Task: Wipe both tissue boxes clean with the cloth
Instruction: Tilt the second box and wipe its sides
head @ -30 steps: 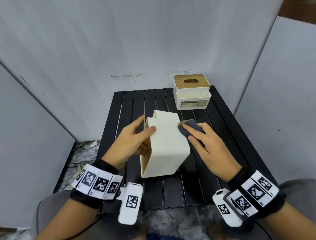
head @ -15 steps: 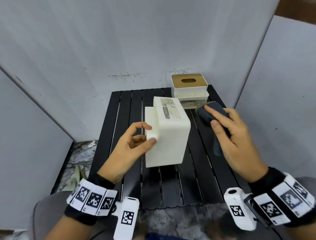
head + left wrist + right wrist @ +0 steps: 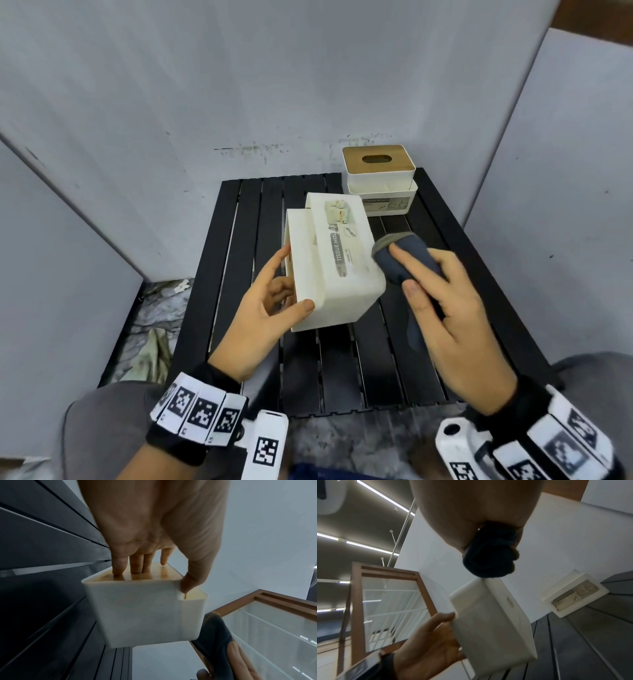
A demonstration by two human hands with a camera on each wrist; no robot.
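I hold a white tissue box [image 3: 337,270] tipped on its side above the black slatted table [image 3: 376,359], its labelled face up. My left hand [image 3: 274,301] grips its open end, fingers inside and thumb on the outer wall, as the left wrist view shows on the box [image 3: 145,615]. My right hand [image 3: 442,301] holds a bunched dark grey cloth [image 3: 404,260] against the box's right upper edge; in the right wrist view the cloth [image 3: 489,555] touches the box [image 3: 493,618]. A second white tissue box with a wooden lid [image 3: 378,181] stands at the table's far right corner.
Grey partition walls close in the table at the back [image 3: 274,85], left [image 3: 51,257] and right [image 3: 565,171]. Crumpled rags lie on the floor [image 3: 154,335] left of the table. My knees in grey trousers [image 3: 99,428] are at the near edge.
The box was turned from its plain side to its labelled face up. The right hand lifted the cloth off, moved right, then came back against the box's right edge.
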